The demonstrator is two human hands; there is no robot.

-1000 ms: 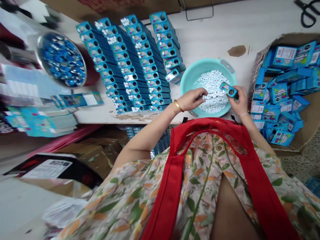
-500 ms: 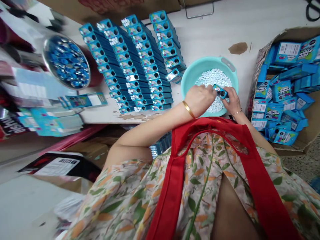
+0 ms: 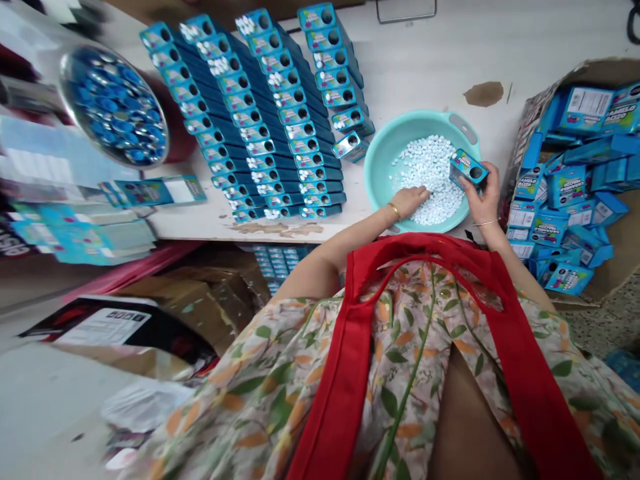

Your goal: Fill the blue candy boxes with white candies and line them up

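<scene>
My left hand (image 3: 410, 201) is down in the turquoise basin (image 3: 379, 157), its fingers drawn together among the small white candies (image 3: 434, 173). The fingertips are partly hidden in the pile. At the basin's right side, my right hand (image 3: 483, 199) grips a small blue candy box (image 3: 469, 168) between thumb and fingers. A round dark hole shows in the end of that box. Left of the basin stand rows of similar blue boxes (image 3: 309, 160) with holed ends facing up, some with white candies lying on them.
On the right, a cardboard carton (image 3: 615, 247) holds many blue boxes. At the left stands a round metal-rimmed container (image 3: 163, 133) with blue-and-silver pieces. Flattened blue cartons (image 3: 95, 233) are stacked at the table's left. A wire handle (image 3: 406, 15) lies at the back.
My left hand has left the box and dropped into the candies, to the left. My right hand has moved the box right and up, towards the basin's rim. The view has shifted slightly.
</scene>
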